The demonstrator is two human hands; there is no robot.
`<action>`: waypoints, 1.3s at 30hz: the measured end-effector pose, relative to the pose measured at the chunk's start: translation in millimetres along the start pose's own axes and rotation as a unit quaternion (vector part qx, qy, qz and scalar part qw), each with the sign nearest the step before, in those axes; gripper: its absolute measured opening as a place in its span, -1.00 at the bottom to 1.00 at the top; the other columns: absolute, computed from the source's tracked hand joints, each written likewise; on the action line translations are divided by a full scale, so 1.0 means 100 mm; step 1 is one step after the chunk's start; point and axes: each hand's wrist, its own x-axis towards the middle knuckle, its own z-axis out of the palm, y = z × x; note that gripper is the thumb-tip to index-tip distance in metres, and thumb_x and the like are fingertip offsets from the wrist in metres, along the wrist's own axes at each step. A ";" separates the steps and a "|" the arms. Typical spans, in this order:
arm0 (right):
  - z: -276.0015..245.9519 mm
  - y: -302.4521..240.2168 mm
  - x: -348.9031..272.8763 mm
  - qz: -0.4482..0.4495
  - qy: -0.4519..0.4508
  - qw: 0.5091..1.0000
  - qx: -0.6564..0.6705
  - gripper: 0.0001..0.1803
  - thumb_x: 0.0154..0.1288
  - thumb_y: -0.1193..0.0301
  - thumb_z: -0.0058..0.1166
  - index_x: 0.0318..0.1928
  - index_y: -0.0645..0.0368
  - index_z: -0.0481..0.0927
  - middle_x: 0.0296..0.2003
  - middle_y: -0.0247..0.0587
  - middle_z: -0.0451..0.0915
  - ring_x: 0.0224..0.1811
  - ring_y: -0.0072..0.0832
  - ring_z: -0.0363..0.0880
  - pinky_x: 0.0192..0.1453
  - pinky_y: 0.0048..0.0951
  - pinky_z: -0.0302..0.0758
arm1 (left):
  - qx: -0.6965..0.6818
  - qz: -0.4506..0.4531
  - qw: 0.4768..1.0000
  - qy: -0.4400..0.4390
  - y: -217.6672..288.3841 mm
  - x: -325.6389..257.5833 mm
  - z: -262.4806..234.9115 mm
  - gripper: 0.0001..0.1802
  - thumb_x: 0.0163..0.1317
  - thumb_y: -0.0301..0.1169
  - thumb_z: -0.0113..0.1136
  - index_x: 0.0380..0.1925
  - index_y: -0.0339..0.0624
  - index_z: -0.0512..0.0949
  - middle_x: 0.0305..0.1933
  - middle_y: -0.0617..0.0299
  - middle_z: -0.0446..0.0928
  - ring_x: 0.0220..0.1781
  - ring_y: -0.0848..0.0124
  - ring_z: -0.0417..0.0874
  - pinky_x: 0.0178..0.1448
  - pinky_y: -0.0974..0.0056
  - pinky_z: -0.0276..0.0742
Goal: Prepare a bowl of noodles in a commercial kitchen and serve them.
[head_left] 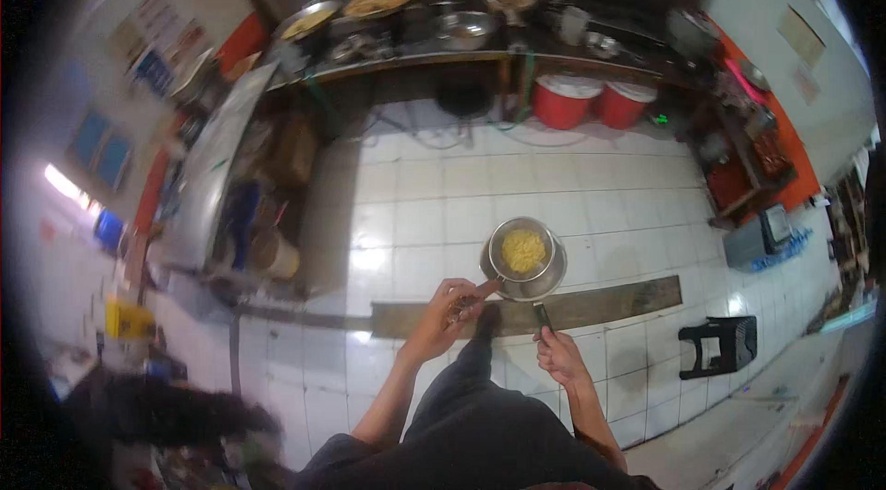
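My left hand (pixel 450 304) is closed around the brown handle of a round strainer (pixel 532 223). Small yellow pieces of food (pixel 523 252) are heaped in the strainer, too blurred for me to name. Directly under it is a metal saucepan (pixel 535 288), its rim showing around the strainer. The dark handle of that saucepan is gripped in my right hand (pixel 561 356). Both are held out in front of my body above the tiled floor. Whether the strainer touches the saucepan, I cannot tell, and the saucepan's contents are mostly hidden.
A long counter (pixel 415 64) across the far side carries several pans and bowls. Two red buckets (pixel 565 107) stand beneath it. At left is a metal worktable (pixel 217 167); at right, a black stool (pixel 718 348). A wooden plank (pixel 609 301) lies on the floor.
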 end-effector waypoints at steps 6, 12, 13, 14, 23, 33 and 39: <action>-0.61 -1.02 0.21 -0.053 0.096 0.991 0.072 -0.67 0.41 0.16 -0.05 -0.29 0.20 0.47 -0.69 -0.54 0.15 -0.77 -0.77 0.00 -0.74 -0.67 -0.08 | -0.243 -0.077 0.927 -0.275 0.03 1.95 0.55 -0.68 0.21 -0.70 0.00 -0.02 -0.28 0.45 0.18 0.11 0.36 0.16 0.24 0.50 0.25 0.15 0.49; -1.26 -1.85 0.74 -0.154 0.204 0.960 0.111 -0.66 0.39 0.16 0.01 -0.31 0.22 0.47 -0.70 -0.53 0.14 -0.77 -0.74 0.00 -0.72 -0.65 -0.08 | -0.361 -0.192 0.814 -0.413 -0.07 3.81 1.35 -0.66 0.38 -0.23 -0.05 -0.04 -0.29 0.43 0.24 0.02 0.34 0.11 0.22 0.52 0.21 0.15 0.47; -1.37 -2.07 0.86 -0.195 0.219 0.946 0.137 -0.66 0.39 0.17 0.01 -0.31 0.22 0.47 -0.70 -0.52 0.15 -0.77 -0.74 0.01 -0.72 -0.64 -0.07 | -0.276 -0.219 0.834 -0.426 -0.01 4.16 1.53 -0.58 0.38 -0.20 -0.04 0.06 -0.29 0.32 0.21 -0.04 0.36 0.13 0.21 0.51 0.19 0.16 0.48; -1.49 -2.30 0.99 -0.233 0.233 0.930 0.161 -0.66 0.39 0.17 0.01 -0.32 0.23 0.47 -0.71 -0.52 0.15 -0.76 -0.74 0.01 -0.71 -0.63 -0.05 | -0.189 -0.244 0.847 -0.432 0.01 4.48 1.67 -0.48 0.37 -0.16 -0.03 0.17 -0.30 0.22 0.18 -0.10 0.38 0.14 0.19 0.51 0.18 0.16 0.50; -2.72 -4.60 2.03 -0.175 0.205 0.963 -0.030 -0.65 0.41 0.19 -0.04 -0.30 0.27 0.46 -0.71 -0.58 0.12 -0.75 -0.75 0.07 -0.70 -0.61 0.00 | 0.033 -0.285 0.833 -0.473 -0.48 6.92 2.43 -0.32 0.32 -0.15 -0.01 0.26 -0.39 0.06 -0.20 0.05 0.53 -0.47 0.40 0.56 -0.40 0.33 0.55; -3.48 -6.79 4.06 -0.119 0.111 0.986 -0.038 -0.69 0.39 0.21 0.01 -0.30 0.25 0.47 -0.69 -0.53 0.20 -0.75 -0.72 0.12 -0.69 -0.61 0.07 | 0.123 -0.251 0.880 -0.383 -1.19 9.36 2.57 -0.65 0.27 -0.15 0.10 -0.37 -0.27 0.51 -0.59 0.32 0.38 -0.65 0.57 0.38 -0.62 0.41 0.28; -3.43 -8.30 4.91 -0.114 0.134 0.983 -0.059 -0.64 0.41 0.16 -0.06 -0.30 0.25 0.49 -0.68 -0.53 0.22 -0.74 -0.74 0.13 -0.68 -0.61 0.05 | 0.033 -0.250 0.909 -0.332 -1.28 10.71 2.71 -0.65 0.30 -0.15 0.05 -0.35 -0.27 0.49 -0.55 0.32 0.40 -0.65 0.58 0.40 -0.61 0.43 0.31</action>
